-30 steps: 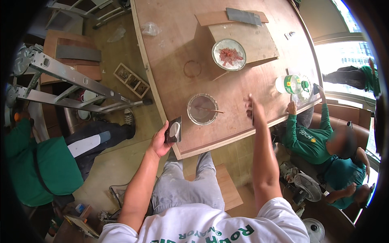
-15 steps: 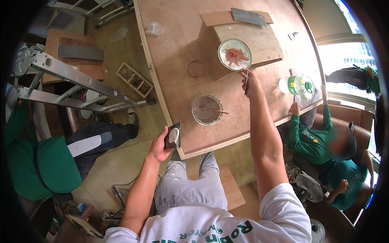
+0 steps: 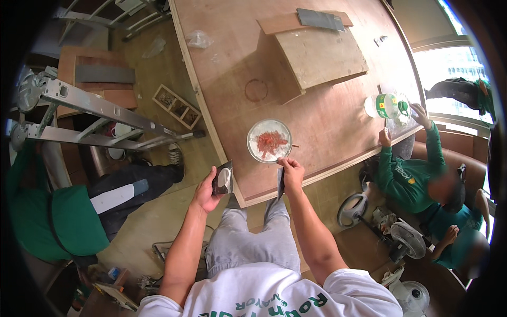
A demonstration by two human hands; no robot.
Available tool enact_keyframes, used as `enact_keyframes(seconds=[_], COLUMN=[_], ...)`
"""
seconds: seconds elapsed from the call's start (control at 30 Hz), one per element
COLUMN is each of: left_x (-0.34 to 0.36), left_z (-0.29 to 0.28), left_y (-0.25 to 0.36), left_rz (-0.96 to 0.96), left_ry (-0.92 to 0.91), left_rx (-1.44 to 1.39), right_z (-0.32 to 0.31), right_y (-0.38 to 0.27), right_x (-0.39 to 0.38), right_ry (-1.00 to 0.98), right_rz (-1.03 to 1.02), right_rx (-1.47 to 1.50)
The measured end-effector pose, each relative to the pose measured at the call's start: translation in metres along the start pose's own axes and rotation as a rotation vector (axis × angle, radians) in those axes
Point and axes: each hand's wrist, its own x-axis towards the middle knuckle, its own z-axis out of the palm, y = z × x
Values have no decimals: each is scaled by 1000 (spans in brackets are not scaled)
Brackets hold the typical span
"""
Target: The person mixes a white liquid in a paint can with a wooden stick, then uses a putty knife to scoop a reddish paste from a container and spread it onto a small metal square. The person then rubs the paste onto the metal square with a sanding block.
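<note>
My left hand (image 3: 207, 190) grips a dark flat scraper (image 3: 217, 179) with a pale blob (image 3: 225, 178) on it, at the table's near left corner. A round white dish (image 3: 265, 128) holding red material (image 3: 270, 143) covers most or all of the round container seen earlier; a thin stick (image 3: 294, 145) pokes out at its right. My right hand (image 3: 290, 173) is closed on another dark flat blade (image 3: 281, 184), its fingertips at the dish's near rim.
The plywood table (image 3: 222, 79) carries a wooden box (image 3: 322, 58) and a large water bottle (image 3: 384, 105). An aluminium ladder (image 3: 90, 107) and a co-worker (image 3: 55, 222) are at left. Co-workers in green (image 3: 406, 185) sit at right, near fans (image 3: 406, 240).
My right hand reached to the dish by the wooden box and has brought it down toward me, over the round container. The seated co-worker's arm at right has shifted. My left hand barely moved.
</note>
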Motion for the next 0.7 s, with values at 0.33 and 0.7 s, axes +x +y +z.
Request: enact_keyframes(seconds=[0.33, 0.7], left_x=[35, 115], left_z=[7, 15], left_y=[-20, -38], left_rz=[6, 61], left_ry=[56, 40], left_rx=[90, -112], right_z=[-33, -64], right_y=[33, -32], right_x=[22, -5], right_ry=[135, -310], right_rz=[-52, -134], right_rx=[-548, -266])
